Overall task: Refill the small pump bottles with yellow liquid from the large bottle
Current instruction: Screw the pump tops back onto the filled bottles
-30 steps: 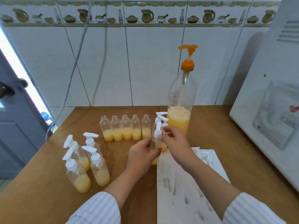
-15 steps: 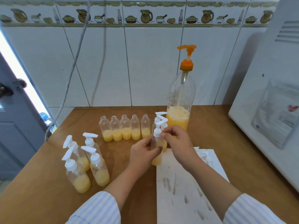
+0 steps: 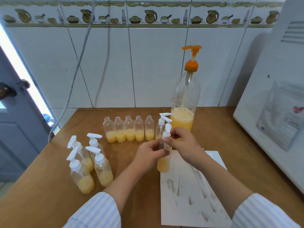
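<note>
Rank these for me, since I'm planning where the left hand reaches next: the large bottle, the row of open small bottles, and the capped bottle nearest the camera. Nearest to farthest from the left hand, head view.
1. Row of open small bottles, just behind the left hand.
2. Large bottle, behind and right.
3. Capped bottle nearest the camera, far left front.

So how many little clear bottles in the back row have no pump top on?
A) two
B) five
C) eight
B: five small clear plastic bottles stand side by side with open necks, each partly filled with yellow liquid, just left of the tall clear bottle with the orange pump.
</note>
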